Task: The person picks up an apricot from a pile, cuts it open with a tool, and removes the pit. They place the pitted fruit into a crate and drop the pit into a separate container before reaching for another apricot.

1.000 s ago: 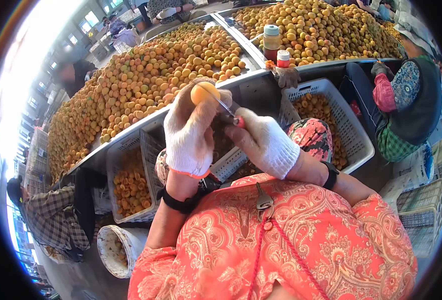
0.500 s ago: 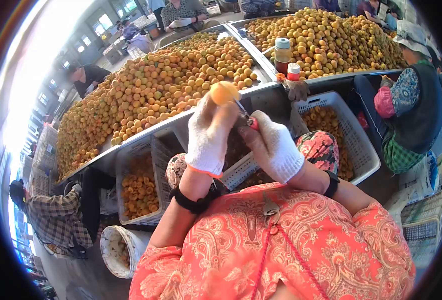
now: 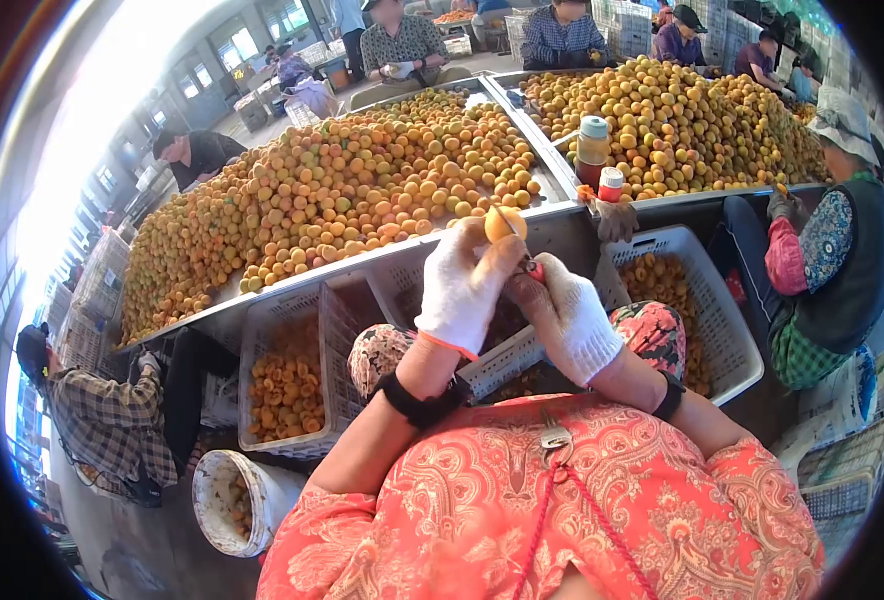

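Note:
My left hand [image 3: 459, 292], in a white knit glove with a stained thumb, pinches a yellow-orange apricot [image 3: 496, 229] between its fingertips. In my right hand [image 3: 572, 320], also gloved, is a small knife [image 3: 536, 270] with a red handle. Its thin blade lies up across the apricot. Both hands are held close together over my lap, in front of the metal table rim [image 3: 402, 243]. Beyond them a large heap of apricots [image 3: 362, 180] spreads over the table.
Crates hold halved apricots: a white crate [image 3: 737, 335] at right and a slatted crate [image 3: 327, 395] at left. A white bucket [image 3: 280, 490] stands lower left. A bottle [image 3: 592, 150] and a red jar [image 3: 610, 186] stand by the table divider. Several people sit around.
Both hands sit lower and farther right in view, as the camera view has shifted. The knife blade now lies across the apricot instead of at its lower right side.

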The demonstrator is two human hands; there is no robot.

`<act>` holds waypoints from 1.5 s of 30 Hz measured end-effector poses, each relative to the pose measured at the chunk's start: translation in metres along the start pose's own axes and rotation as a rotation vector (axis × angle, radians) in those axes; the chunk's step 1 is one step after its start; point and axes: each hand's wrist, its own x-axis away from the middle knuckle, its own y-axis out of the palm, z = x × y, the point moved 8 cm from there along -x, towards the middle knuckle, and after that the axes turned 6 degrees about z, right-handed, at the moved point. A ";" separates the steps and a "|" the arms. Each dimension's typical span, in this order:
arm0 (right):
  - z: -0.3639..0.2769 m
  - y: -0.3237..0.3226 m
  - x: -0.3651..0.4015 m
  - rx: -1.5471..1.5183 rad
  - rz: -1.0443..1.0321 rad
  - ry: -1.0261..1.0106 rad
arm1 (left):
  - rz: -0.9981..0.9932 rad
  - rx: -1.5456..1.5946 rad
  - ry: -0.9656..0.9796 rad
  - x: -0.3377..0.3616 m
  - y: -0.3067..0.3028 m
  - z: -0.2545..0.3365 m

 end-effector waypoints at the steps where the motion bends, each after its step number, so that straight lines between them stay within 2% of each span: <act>1: 0.005 0.004 -0.001 0.012 0.000 -0.016 | 0.001 0.118 -0.027 0.000 0.000 -0.006; 2: 0.005 0.005 -0.003 0.016 0.002 -0.010 | 0.000 0.239 -0.054 0.000 0.000 -0.012; 4: -0.002 0.004 -0.003 0.042 0.025 -0.118 | 0.017 0.099 0.006 -0.003 -0.008 -0.010; 6: 0.002 0.006 -0.002 -0.001 0.006 -0.088 | -0.024 -0.056 0.129 -0.005 -0.013 -0.005; 8: 0.006 0.006 -0.003 0.007 0.014 -0.066 | -0.003 0.412 -0.022 0.000 -0.003 -0.001; 10: 0.013 0.007 -0.002 0.027 0.012 -0.040 | -0.136 0.496 -0.115 0.001 0.000 -0.012; 14: 0.022 0.011 -0.002 0.096 0.006 -0.011 | -0.100 0.610 -0.224 0.005 0.006 -0.028; 16: 0.032 0.014 -0.003 0.098 0.016 -0.005 | -0.097 0.592 -0.213 0.006 0.010 -0.034; 18: 0.039 0.017 -0.003 0.098 0.022 -0.015 | -0.149 0.539 -0.080 0.006 0.013 -0.032; 19: 0.046 0.017 -0.002 0.145 0.023 0.015 | -0.016 0.680 -0.327 0.009 0.019 -0.041; 20: 0.050 0.019 -0.003 0.185 0.016 0.039 | -0.022 0.627 -0.436 0.016 0.021 -0.036; 22: 0.042 0.018 -0.001 0.177 0.049 -0.025 | 0.067 0.680 -0.397 0.008 0.023 -0.058; 25: 0.040 0.021 -0.002 0.123 0.065 -0.012 | 0.079 0.567 -0.317 0.004 0.024 -0.056; 28: 0.037 0.021 -0.005 0.140 0.069 -0.065 | 0.135 0.654 -0.351 0.003 0.026 -0.061; 30: 0.036 0.023 -0.006 0.244 0.077 -0.107 | 0.224 0.902 -0.539 0.007 0.033 -0.077; 33: 0.031 0.022 -0.008 0.195 0.013 -0.060 | 0.269 0.883 -0.570 0.005 0.029 -0.082; 35: 0.027 0.017 -0.005 0.184 -0.051 0.054 | 0.308 0.827 -0.535 -0.002 0.015 -0.084; 36: 0.021 0.013 -0.007 0.182 -0.060 0.045 | 0.336 0.761 -0.517 -0.004 0.005 -0.081; 37: 0.010 0.002 -0.009 0.097 0.047 -0.037 | 0.316 0.628 -0.501 -0.005 -0.001 -0.077; 38: 0.002 -0.009 -0.010 0.010 0.154 -0.116 | 0.324 0.627 -0.498 -0.001 -0.002 -0.074; 39: 0.002 -0.017 -0.014 -0.095 0.229 -0.122 | 0.187 0.536 -0.353 0.001 0.005 -0.061; 40: 0.003 -0.019 -0.020 -0.221 0.254 -0.044 | 0.048 0.441 -0.210 0.007 0.013 -0.041; 41: -0.003 -0.023 -0.023 -0.129 0.281 -0.099 | -0.003 0.270 -0.229 0.016 0.019 -0.035; 42: -0.008 -0.025 -0.025 -0.036 0.306 -0.156 | -0.059 0.068 -0.023 0.019 0.024 -0.013; 44: -0.005 -0.022 -0.031 -0.046 0.254 -0.119 | -0.110 0.082 0.132 0.023 0.028 -0.009; 45: -0.001 -0.019 -0.032 -0.055 0.211 -0.076 | -0.112 0.084 0.130 0.025 0.029 -0.008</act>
